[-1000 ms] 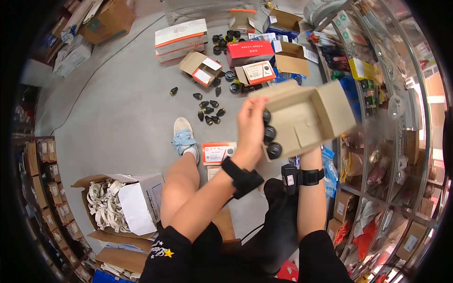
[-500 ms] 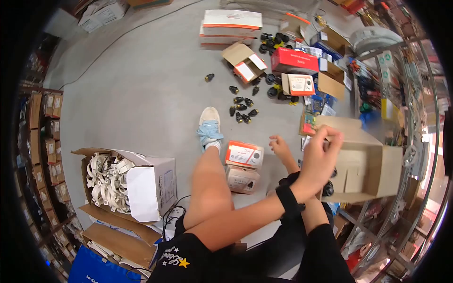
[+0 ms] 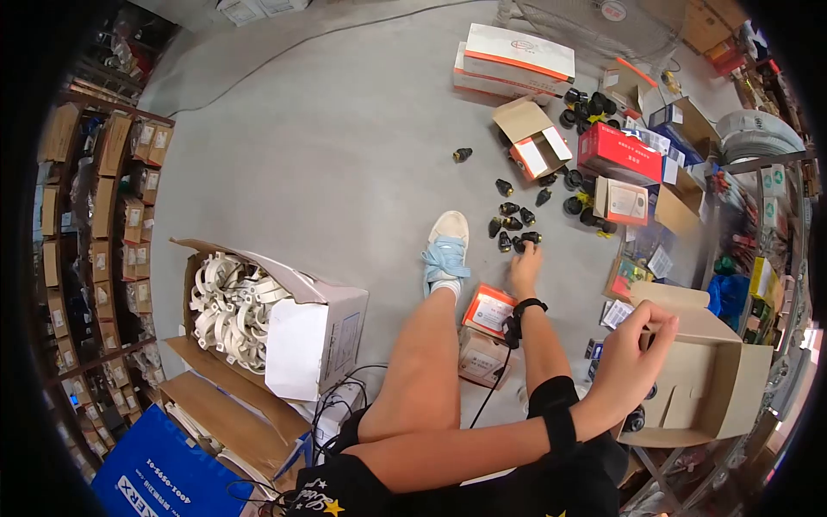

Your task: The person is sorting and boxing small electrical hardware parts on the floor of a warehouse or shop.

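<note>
My right hand (image 3: 525,269) reaches to the near edge of a group of small black plugs (image 3: 510,209) on the grey floor. Its fingertips are closed on a black plug (image 3: 531,237) at the right of the group. Further right, my left hand (image 3: 636,349) is bent, with thumb and fingers pinched together beside the flap of an open cardboard box (image 3: 715,392). What the pinch holds, if anything, is hidden. More black pieces (image 3: 635,420) show at that box's left side. Two small orange-and-white boxes (image 3: 489,312) lie between my leg and right forearm.
A carton of white curved parts (image 3: 231,314) stands at left, above a blue box (image 3: 164,470). Ahead are an opened small carton (image 3: 532,138), a red box (image 3: 620,153) and large white-orange boxes (image 3: 519,60). Shelves line both sides.
My right hand has moved forward from beside the small orange-and-white boxes to the black plugs. My left hand stays pinched near the open box. The whole view has shifted.
</note>
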A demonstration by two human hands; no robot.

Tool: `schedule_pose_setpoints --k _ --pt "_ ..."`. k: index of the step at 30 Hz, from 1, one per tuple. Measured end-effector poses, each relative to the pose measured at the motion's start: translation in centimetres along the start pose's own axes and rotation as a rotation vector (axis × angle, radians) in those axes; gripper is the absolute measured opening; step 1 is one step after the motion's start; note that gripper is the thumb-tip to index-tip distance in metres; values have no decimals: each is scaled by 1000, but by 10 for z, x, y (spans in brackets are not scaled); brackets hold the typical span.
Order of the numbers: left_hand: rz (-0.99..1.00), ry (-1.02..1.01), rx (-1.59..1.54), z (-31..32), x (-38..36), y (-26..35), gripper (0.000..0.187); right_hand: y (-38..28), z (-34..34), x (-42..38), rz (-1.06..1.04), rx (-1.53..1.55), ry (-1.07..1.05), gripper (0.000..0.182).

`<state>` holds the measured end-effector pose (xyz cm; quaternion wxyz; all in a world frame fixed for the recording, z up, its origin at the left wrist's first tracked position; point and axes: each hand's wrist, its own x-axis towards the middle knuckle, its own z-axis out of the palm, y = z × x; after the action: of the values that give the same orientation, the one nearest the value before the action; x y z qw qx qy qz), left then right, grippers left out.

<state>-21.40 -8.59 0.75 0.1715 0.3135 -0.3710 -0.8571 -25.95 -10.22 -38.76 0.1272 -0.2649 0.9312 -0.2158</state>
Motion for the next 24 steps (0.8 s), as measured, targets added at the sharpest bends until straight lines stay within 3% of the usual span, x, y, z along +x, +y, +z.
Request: schedule_pose_setpoints --k 4,11,14,17,22,24 --pt "-82 -61 -15 -4 -8 7 17 2 0 6 -102 -39 -40 42" --pt "-44 -86 57 -4 -11 2 14 8 27 2 77 24 -107 29" --pt "-55 -86 66 -3 -11 -2 14 10 32 -1 262 117 -166 27" --pt "-43 -80 91 -4 -7 -4 14 23 43 -7 241 24 -115 29" --pt "-64 -10 3 0 8 -11 15 16 -7 -1 496 452 -370 30" --pt "70 99 20 4 15 -14 17 14 -60 -2 564 527 -410 30"
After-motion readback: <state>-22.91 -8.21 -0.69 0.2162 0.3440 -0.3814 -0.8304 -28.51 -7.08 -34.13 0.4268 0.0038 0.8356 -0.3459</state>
